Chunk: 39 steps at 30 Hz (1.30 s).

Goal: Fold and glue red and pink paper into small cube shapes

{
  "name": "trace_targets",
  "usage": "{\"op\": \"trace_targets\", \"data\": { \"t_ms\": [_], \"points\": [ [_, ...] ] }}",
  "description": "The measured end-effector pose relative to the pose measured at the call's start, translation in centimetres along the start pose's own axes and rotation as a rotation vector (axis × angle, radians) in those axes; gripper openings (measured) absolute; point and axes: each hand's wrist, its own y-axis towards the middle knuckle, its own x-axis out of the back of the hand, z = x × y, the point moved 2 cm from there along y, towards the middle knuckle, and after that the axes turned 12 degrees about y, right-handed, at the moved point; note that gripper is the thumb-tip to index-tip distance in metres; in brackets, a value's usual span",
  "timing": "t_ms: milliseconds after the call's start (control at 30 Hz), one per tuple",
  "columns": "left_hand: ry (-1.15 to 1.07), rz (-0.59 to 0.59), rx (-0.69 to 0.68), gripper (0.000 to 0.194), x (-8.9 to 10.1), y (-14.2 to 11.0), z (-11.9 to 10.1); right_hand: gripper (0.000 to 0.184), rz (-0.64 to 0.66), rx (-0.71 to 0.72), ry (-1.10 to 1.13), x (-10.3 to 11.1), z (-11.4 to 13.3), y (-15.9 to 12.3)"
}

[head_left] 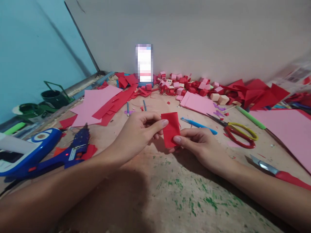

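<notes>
Between both hands, above the worn wooden tabletop, is a small red paper rectangle (171, 128) with faint crease lines across it. My left hand (143, 127) pinches its left edge near the top, thumb on the front face. My right hand (198, 142) grips the lower right corner, its thumb also on the front. The fingers behind the paper are partly hidden. A light blue pen (199, 125) lies just beyond my right hand. Scissors (234, 131) with one red and one yellow handle rest farther right.
Left stands a blue glue gun (73, 152) beside a blue-white device (31, 149). Pink sheets (97, 103) and red strips lie behind. Small folded paper cubes (179, 84) pile along the wall near a lit phone (144, 63). A red-handled knife (272, 168) lies right, blade exposed.
</notes>
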Motion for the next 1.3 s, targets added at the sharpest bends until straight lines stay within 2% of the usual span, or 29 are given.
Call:
{"op": "trace_targets", "data": {
  "t_ms": [367,733,867,933,1000,1067,1167,1300],
  "points": [
    [0.006,-0.083,-0.021,0.024,0.2,0.0,0.1,0.033,-0.019,-0.014,-0.019,0.2,-0.2,0.1],
    [-0.017,-0.169,-0.055,0.026,0.4,0.3,0.0,0.031,0.021,-0.010,-0.021,0.2,0.1,-0.1],
    [-0.048,-0.243,-0.041,0.024,1.2,0.7,0.5,0.028,0.037,-0.015,0.013,0.1,0.2,-0.3],
    [-0.063,-0.271,-0.034,0.025,1.6,0.9,0.7,0.027,0.002,0.013,0.055,0.0,0.2,-0.2],
    [-0.061,-0.226,-0.022,0.025,1.5,0.9,0.7,0.028,-0.072,0.073,0.094,0.1,0.2,-0.1],
    [-0.072,-0.118,-0.003,0.025,1.1,0.8,0.5,0.028,-0.129,0.122,0.102,0.1,0.2,-0.1],
    [-0.040,0.033,-0.009,0.022,0.1,0.3,-0.1,0.026,-0.120,0.127,0.088,0.0,0.1,-0.1],
    [0.108,0.114,-0.062,0.026,-0.4,-0.1,-0.6,0.028,-0.102,0.059,0.080,-0.2,0.2,-0.1]
  ]
}}
